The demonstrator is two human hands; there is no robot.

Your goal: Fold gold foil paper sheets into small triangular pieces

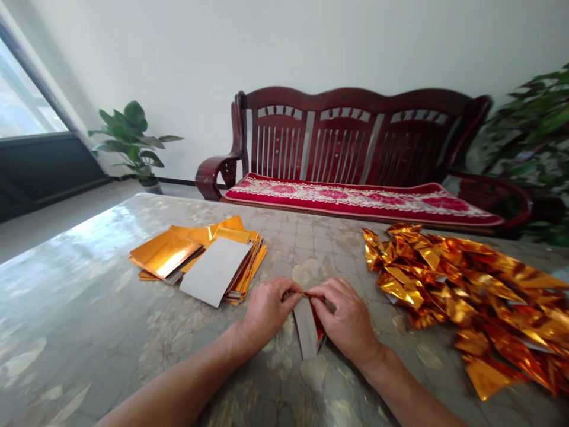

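My left hand [267, 309] and my right hand [347, 320] meet at the middle of the table [80, 308], fingers pinched on the top edge of a folded sheet of gold foil paper [310, 332]. The sheet shows its grey-white back and hangs down between the hands toward me. A stack of flat gold sheets [200, 261] lies to the left, with one sheet turned white side up on top. A pile of folded gold pieces [466, 290] lies to the right.
The table has a glossy marbled top. Behind it stands a dark wooden bench [355, 142] with a red cushion. A potted plant [133, 142] stands at the back left by a window, and another plant [533, 148] at the right.
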